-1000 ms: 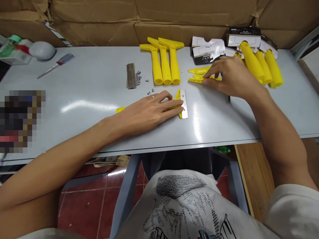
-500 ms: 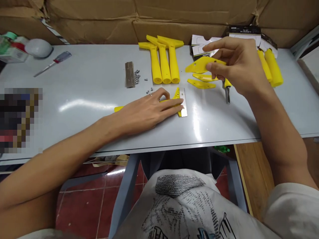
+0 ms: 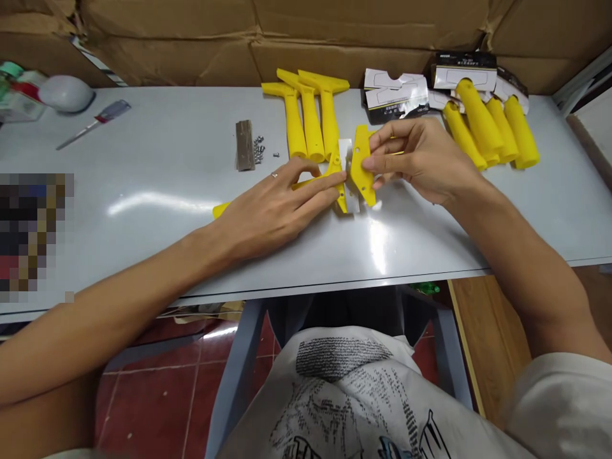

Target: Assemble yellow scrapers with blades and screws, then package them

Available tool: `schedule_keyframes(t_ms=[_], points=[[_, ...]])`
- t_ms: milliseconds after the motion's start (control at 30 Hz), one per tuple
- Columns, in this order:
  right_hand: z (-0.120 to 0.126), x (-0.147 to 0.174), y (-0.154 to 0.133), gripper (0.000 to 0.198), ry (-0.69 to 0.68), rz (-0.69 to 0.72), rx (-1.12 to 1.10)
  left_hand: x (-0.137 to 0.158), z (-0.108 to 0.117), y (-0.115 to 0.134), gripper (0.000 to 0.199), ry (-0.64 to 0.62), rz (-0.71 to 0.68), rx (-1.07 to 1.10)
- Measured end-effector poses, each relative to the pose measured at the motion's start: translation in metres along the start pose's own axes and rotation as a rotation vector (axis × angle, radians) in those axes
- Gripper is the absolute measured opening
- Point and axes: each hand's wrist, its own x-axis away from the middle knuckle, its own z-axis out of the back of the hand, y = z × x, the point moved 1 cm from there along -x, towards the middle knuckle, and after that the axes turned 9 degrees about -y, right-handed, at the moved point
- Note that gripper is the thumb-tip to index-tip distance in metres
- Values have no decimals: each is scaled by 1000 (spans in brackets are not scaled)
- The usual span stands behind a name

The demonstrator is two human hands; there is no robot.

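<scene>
My left hand (image 3: 282,204) is closed over a yellow scraper handle (image 3: 220,210), its fingers pressing near the T-shaped head. Along that head lies a thin metal blade (image 3: 345,150). Between the thumb and fingers of my right hand (image 3: 421,156) is a yellow plastic cover plate (image 3: 362,159) with small holes, held upright just right of the blade, with a narrow gap visible. Other yellow cover plates show only in part behind my right fingers. A stack of brown-wrapped blades (image 3: 245,145) and several small screws (image 3: 259,150) lie beyond my left hand.
Three yellow scraper handles (image 3: 313,121) stand in a row at the back. Several yellow grips (image 3: 478,124) and printed packaging cards (image 3: 396,95) lie at the back right. A clear-handled screwdriver (image 3: 95,123) and a white rounded object (image 3: 65,94) are far left. Cardboard (image 3: 191,57) walls the back.
My right hand has moved left and down, bringing the cover plate beside the blade and turning it upright. The scraper head under my left hand has shifted slightly away from me.
</scene>
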Motion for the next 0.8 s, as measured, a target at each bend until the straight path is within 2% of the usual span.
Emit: schedule_keyframes(t_ms=[100, 267, 467, 700, 800], points=[[-6, -3, 8, 47, -13, 9, -52, 0, -3, -2, 45, 113, -29, -13], [-17, -5, 16, 45, 16, 33, -61, 2, -8, -2, 54, 180, -21, 16], [-20, -4, 19, 45, -24, 36, -68, 5, -15, -8, 70, 167, 23, 148], [-11, -7, 20, 53, -61, 88, -8, 7, -16, -12, 82, 193, 31, 112], [-13, -7, 23, 57, -61, 103, -6, 6, -16, -12, 79, 187, 60, 171]])
